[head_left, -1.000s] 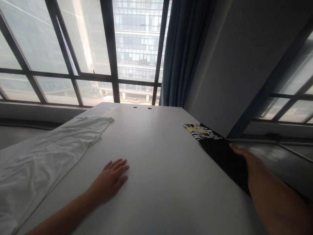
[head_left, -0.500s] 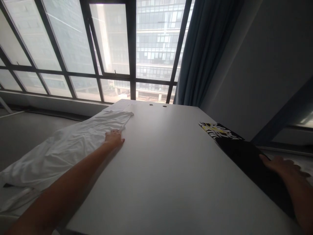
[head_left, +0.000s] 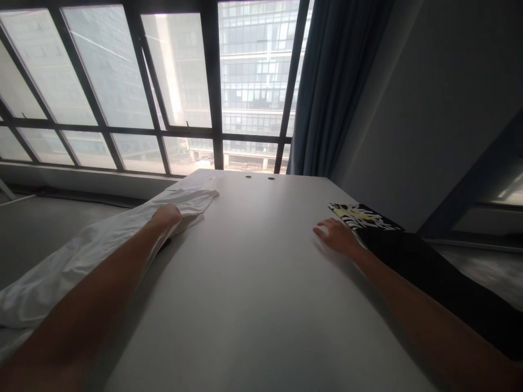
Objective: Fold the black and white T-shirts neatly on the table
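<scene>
My left hand [head_left: 165, 215] reaches out to the far left of the white table [head_left: 261, 294] and is closed on the edge of a long white garment [head_left: 93, 247], whose edge lifts slightly off the table there. My right hand [head_left: 337, 234] lies flat on the table with its fingers stretched out, holding nothing. It rests just left of a black garment [head_left: 429, 272] with a black, white and yellow print [head_left: 359, 215] at its far end.
A sheet of paper [head_left: 210, 174] and two small round holes [head_left: 248, 177] are at the table's far end. Behind them are large windows [head_left: 180, 81] and a blue curtain [head_left: 327, 87]. A grey wall [head_left: 429, 98] runs along the right.
My left hand has moved further onto the white garment and closed on its edge. My right hand has come off the black garment's right side to the bare table left of it.
</scene>
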A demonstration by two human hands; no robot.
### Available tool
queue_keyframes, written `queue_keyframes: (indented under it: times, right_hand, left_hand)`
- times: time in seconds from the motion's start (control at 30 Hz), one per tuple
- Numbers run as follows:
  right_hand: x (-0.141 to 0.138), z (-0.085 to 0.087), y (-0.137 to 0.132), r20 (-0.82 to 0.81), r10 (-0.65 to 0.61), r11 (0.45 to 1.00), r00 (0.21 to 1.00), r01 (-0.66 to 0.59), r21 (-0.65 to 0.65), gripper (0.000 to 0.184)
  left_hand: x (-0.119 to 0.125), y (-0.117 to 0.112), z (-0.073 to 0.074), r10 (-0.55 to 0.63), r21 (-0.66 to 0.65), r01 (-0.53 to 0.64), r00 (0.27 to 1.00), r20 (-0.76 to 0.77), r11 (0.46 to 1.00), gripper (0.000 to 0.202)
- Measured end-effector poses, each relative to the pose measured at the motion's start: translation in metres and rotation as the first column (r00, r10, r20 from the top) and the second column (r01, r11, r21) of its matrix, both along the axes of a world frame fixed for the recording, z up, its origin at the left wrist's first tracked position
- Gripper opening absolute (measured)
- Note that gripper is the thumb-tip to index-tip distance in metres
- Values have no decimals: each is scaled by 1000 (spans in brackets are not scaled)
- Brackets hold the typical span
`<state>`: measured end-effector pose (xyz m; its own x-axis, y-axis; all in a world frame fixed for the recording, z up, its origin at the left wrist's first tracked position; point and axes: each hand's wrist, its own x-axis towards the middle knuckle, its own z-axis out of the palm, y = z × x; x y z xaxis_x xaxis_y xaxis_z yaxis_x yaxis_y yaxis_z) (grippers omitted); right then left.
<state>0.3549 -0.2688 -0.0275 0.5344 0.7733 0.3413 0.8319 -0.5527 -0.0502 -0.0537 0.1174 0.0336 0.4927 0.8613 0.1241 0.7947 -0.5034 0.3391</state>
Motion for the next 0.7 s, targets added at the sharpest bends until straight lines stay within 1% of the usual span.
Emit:
queue_keyframes:
  times: [0.07, 0.1, 0.17, 0.23, 0.27, 0.3, 0.33, 0.37, 0.4, 0.43, 0.47, 0.5, 0.57, 0.6, 0.63, 0.67, 0.7]
  right_hand:
    - [-19, 2, 14, -20, 107, 994, 994, -106, 40, 38]
    - [-29, 4, 22, -33, 165, 985, 986, -163, 56, 37]
    - [-49, 6, 41, -52, 272, 960, 961, -267, 85, 38]
    - [-67, 8, 62, -67, 365, 928, 929, -357, 109, 44]
    - [-74, 7, 72, -78, 411, 909, 908, -402, 109, 51]
    - [-80, 6, 81, -90, 452, 891, 888, -443, 103, 59]
    - [-85, 4, 89, -102, 484, 874, 869, -477, 91, 69]
    - [-88, 2, 95, -111, 507, 862, 855, -501, 76, 76]
    - [-90, -1, 100, -115, 516, 857, 849, -512, 62, 80]
    - [-90, -4, 103, -118, 518, 855, 847, -516, 47, 77]
    - [-91, -7, 105, -118, 527, 849, 842, -527, 31, 69]
    - [-90, -10, 105, -119, 549, 834, 828, -551, 15, 56]
    - [-90, -14, 102, -118, 615, 784, 779, -621, -13, 32]
    - [-90, -15, 100, -115, 641, 762, 759, -647, -26, 26]
    - [-89, -15, 98, -104, 649, 755, 754, -655, -37, 24]
    - [-87, -15, 97, -87, 638, 764, 765, -643, -53, 25]
    - [-83, -14, 95, -64, 612, 784, 789, -615, -81, 27]
  left_hand:
    - [6, -4, 18, 56, 6, -56, 998, 33, 998, 15]
    - [11, -10, 25, 39, 7, -39, 997, 73, 999, 17]
    - [27, -30, 33, -65, 4, 66, 982, 176, 998, 24]
    - [46, -59, 31, -227, -13, 240, 932, 283, 971, 32]
    - [55, -76, 27, -316, -23, 343, 889, 332, 939, 35]
    - [63, -92, 22, -447, -58, 517, 786, 427, 854, 39]
    - [69, -107, 15, -555, -80, 673, 665, 500, 735, 44]
    - [71, -120, 9, -627, -93, 778, 564, 537, 621, 49]
    - [71, -130, 2, -693, -120, 851, 490, 529, 510, 51]
    - [67, -137, -4, -741, -140, 880, 461, 488, 454, 53]
    - [61, -140, -10, -780, -166, 880, 472, 411, 446, 54]
    - [52, -139, -15, -802, -183, 859, 512, 308, 478, 53]
    - [31, -129, -24, -777, -161, 779, 623, 89, 606, 50]
    - [21, -123, -27, -743, -132, 737, 669, -2, 663, 48]
    - [12, -116, -30, -708, -101, 701, 702, -72, 706, 46]
    - [4, -110, -33, -678, -77, 674, 724, -126, 734, 45]
    - [-3, -106, -34, -652, -65, 652, 739, -169, 755, 46]
